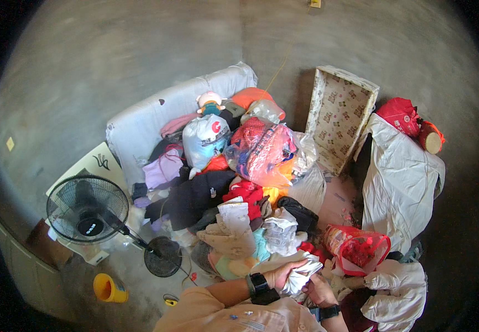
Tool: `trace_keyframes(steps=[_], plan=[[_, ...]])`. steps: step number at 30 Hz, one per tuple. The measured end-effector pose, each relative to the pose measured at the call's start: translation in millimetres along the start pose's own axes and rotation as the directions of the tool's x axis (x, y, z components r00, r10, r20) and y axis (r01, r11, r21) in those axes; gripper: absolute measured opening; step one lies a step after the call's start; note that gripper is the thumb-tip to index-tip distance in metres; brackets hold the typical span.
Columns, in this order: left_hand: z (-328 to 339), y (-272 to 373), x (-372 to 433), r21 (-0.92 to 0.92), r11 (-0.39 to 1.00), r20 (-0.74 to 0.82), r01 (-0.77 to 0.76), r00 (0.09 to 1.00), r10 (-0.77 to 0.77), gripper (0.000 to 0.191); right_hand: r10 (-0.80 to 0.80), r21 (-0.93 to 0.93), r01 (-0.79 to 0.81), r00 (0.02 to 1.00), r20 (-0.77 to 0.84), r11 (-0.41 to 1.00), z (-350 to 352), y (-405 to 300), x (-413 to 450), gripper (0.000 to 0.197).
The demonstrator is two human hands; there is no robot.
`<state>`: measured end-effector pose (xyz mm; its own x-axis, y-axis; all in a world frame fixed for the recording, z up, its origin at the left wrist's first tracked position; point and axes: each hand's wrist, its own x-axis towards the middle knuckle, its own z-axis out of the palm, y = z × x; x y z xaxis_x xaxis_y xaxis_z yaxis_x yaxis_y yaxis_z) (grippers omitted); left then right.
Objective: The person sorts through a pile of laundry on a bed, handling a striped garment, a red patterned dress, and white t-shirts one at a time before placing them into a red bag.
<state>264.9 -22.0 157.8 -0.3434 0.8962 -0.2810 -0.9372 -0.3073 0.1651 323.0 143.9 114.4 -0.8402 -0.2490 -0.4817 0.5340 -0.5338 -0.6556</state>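
A bunched white cloth [303, 274] is gathered between my two hands, low in the view. My left hand [285, 273] grips it from the left side, and my right hand [320, 289] has hold of its lower right part. Just beyond it lie a crumpled grey-white garment [281, 232], a mint-green cloth [261, 244] and a folded beige garment [233, 232]. To the right of my hands stands a red-rimmed plastic bag [359, 249] with red contents. How the cloth is folded inside my grip is hidden.
A black pedestal fan [88, 209] and a yellow bucket [111, 288] are on the left. Behind the clothes heap stand stuffed bags [260, 153] and a covered cushion [177, 99]. A bear-patterned fabric box [341, 116] leans against the wall, beside a white-draped object [405, 178].
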Motion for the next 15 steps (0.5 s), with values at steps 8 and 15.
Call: trace_keyframes(steps=[8,15], plan=[[-24.4,26.2,-9.5,0.076,0.962,-0.033,-0.262,0.964,0.265,0.045,-0.172,0.154,0.184,0.981,-0.083,0.971,22.9,-32.4,7.1,0.027],[-3.7,35.4,-3.8,0.04,0.967,0.225,-0.25,0.945,0.236,0.053,-0.646,-0.555,0.495,0.757,-0.103,0.668,49.3,-47.4,-13.3,0.022]])
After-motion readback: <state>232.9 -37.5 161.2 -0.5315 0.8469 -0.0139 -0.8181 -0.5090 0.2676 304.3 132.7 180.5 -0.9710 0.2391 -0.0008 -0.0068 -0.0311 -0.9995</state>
